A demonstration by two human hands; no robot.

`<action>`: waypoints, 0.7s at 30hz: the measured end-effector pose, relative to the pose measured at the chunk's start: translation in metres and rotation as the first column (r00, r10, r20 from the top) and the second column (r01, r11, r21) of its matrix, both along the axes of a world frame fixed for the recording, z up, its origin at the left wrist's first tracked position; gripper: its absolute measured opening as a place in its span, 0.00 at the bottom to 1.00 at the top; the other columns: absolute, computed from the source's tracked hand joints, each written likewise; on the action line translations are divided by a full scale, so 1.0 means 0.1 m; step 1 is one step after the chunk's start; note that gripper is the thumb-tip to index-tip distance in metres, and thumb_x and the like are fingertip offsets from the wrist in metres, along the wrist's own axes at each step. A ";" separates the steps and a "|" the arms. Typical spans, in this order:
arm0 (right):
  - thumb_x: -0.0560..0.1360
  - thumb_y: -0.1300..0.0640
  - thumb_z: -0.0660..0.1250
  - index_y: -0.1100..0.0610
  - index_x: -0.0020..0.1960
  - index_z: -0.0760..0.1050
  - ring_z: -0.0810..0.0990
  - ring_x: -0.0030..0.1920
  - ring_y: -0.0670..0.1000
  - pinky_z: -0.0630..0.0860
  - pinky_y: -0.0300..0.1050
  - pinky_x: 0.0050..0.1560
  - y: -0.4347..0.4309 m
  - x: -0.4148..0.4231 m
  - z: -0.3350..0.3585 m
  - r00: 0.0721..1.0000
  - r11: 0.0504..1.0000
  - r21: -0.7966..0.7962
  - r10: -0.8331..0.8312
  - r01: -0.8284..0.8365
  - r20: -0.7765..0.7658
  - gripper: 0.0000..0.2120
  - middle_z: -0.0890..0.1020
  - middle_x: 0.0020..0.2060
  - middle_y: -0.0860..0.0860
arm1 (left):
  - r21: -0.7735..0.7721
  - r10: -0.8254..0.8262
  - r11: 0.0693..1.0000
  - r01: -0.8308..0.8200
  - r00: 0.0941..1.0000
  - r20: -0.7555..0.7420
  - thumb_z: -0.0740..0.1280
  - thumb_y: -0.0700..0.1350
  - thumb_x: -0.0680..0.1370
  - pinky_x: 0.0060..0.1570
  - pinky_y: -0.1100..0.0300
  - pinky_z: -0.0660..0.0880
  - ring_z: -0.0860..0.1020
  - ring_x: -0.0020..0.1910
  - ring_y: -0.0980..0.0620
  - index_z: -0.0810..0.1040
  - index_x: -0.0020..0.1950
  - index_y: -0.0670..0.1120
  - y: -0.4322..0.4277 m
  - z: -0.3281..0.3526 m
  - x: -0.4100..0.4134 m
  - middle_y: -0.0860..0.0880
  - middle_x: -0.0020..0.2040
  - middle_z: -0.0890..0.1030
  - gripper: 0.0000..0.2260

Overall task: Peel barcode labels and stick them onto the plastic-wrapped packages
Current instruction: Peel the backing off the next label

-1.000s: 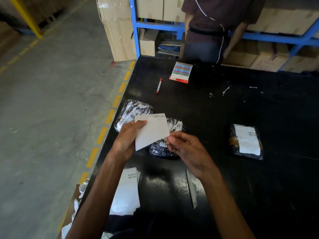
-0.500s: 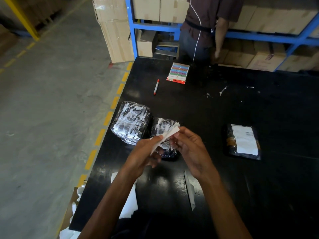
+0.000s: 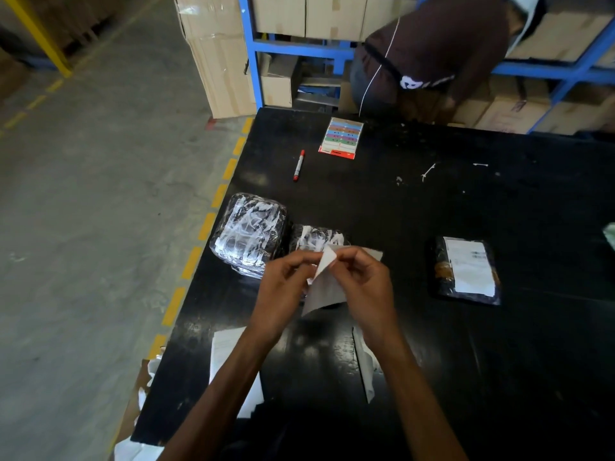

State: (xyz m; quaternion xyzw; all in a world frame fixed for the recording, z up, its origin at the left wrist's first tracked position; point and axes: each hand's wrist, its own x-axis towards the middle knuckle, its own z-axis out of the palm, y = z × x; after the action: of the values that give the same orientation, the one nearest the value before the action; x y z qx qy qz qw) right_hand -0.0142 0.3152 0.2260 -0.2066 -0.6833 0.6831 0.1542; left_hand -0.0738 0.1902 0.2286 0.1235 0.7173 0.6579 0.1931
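Note:
Both of my hands hold one white barcode label (image 3: pixel 324 284) above the black table (image 3: pixel 432 344). My left hand (image 3: pixel 283 294) pinches its left edge and my right hand (image 3: pixel 362 287) pinches the top corner, where a white flap is folded away from the grey sheet. Just behind the label lie two plastic-wrapped packages: a larger one (image 3: pixel 249 234) to the left and a smaller one (image 3: pixel 319 239) partly hidden by my fingers. A third wrapped package (image 3: pixel 466 271), with a white label on top, lies to the right.
More white label sheets (image 3: pixel 229 357) lie under my left forearm, and a paper strip (image 3: pixel 364 367) lies by my right forearm. A red marker (image 3: pixel 299 165) and a coloured sticker card (image 3: pixel 342 138) lie further back. A person (image 3: pixel 429 51) bends at the blue shelves beyond the table. The table's left edge drops to the floor.
The label was held flat in my left hand, then turned edge-on; now both hands grip it and a corner flap is separated. The person behind has bent over to the right.

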 end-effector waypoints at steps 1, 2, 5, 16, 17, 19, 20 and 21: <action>0.76 0.61 0.71 0.56 0.46 0.81 0.82 0.44 0.50 0.79 0.45 0.44 0.00 -0.01 -0.02 1.000 0.991 0.129 -0.020 0.021 -0.007 0.02 0.84 0.42 0.48 | 0.001 -0.001 1.000 0.001 0.998 0.056 0.59 0.40 0.82 0.44 0.68 0.76 0.82 0.51 0.53 0.85 0.53 0.45 0.00 -0.01 0.01 0.50 0.53 0.85 0.14; 0.76 0.60 0.72 0.55 0.45 0.81 0.82 0.42 0.50 0.79 0.45 0.43 -0.01 0.00 -0.03 0.999 0.974 0.222 -0.034 0.036 -0.013 0.02 0.83 0.40 0.47 | -0.001 -0.011 1.000 0.011 0.995 0.095 0.58 0.44 0.82 0.45 0.67 0.75 0.81 0.54 0.51 0.85 0.55 0.45 -0.01 -0.01 0.02 0.49 0.54 0.85 0.15; 0.75 0.59 0.73 0.53 0.44 0.80 0.80 0.38 0.48 0.78 0.43 0.39 -0.02 0.00 -0.04 0.998 0.939 0.339 -0.050 0.056 -0.028 0.03 0.82 0.36 0.46 | 0.040 -0.041 0.999 0.037 0.992 0.117 0.61 0.48 0.83 0.48 0.65 0.76 0.82 0.53 0.51 0.85 0.56 0.44 -0.03 0.02 0.02 0.47 0.52 0.85 0.14; 0.75 0.59 0.72 0.52 0.44 0.80 0.80 0.40 0.46 0.77 0.40 0.40 -0.05 -0.02 -0.09 0.999 0.929 0.369 -0.003 -0.010 0.036 0.03 0.83 0.40 0.44 | 0.085 -0.001 0.996 -0.007 0.996 0.094 0.61 0.42 0.83 0.37 0.67 0.76 0.82 0.39 0.58 0.83 0.48 0.46 -0.11 0.01 -0.03 0.52 0.40 0.85 0.12; 0.75 0.58 0.72 0.52 0.44 0.80 0.80 0.41 0.45 0.77 0.37 0.40 -0.06 -0.02 -0.10 0.999 0.930 0.367 -0.005 -0.011 0.044 0.03 0.83 0.40 0.43 | 0.076 0.019 0.997 -0.025 0.996 0.082 0.61 0.42 0.83 0.38 0.67 0.76 0.81 0.39 0.57 0.82 0.48 0.46 -0.12 0.00 -0.04 0.52 0.40 0.84 0.11; 0.76 0.58 0.71 0.52 0.45 0.80 0.81 0.43 0.45 0.78 0.36 0.41 -0.09 -0.03 -0.13 0.998 0.940 0.341 0.007 -0.028 0.063 0.02 0.82 0.41 0.42 | 0.060 0.078 0.995 -0.083 0.993 0.091 0.63 0.41 0.82 0.36 0.67 0.75 0.80 0.38 0.56 0.79 0.44 0.45 -0.14 -0.05 -0.06 0.50 0.40 0.83 0.09; 0.76 0.58 0.71 0.52 0.45 0.80 0.81 0.43 0.45 0.79 0.38 0.43 -0.11 -0.03 -0.15 0.997 0.947 0.320 0.017 -0.041 0.076 0.02 0.83 0.41 0.43 | 0.047 0.102 0.993 -0.107 0.990 0.101 0.63 0.40 0.82 0.35 0.66 0.75 0.80 0.37 0.56 0.78 0.42 0.45 -0.14 -0.09 -0.07 0.49 0.40 0.82 0.09; 0.76 0.58 0.71 0.52 0.45 0.80 0.82 0.44 0.46 0.79 0.39 0.44 -0.13 -0.03 -0.17 0.996 0.954 0.295 0.020 -0.046 0.091 0.03 0.83 0.42 0.44 | 0.023 0.122 0.992 -0.125 0.986 0.110 0.63 0.40 0.82 0.35 0.64 0.75 0.79 0.37 0.55 0.78 0.41 0.45 -0.14 -0.14 -0.09 0.48 0.39 0.81 0.10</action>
State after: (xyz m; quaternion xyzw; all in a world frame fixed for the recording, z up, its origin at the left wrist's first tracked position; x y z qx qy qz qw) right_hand -0.0172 0.3020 0.2088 -0.1991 -0.7875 0.5657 0.1422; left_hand -0.0831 0.1758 0.2147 0.0457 0.7020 0.6851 0.1889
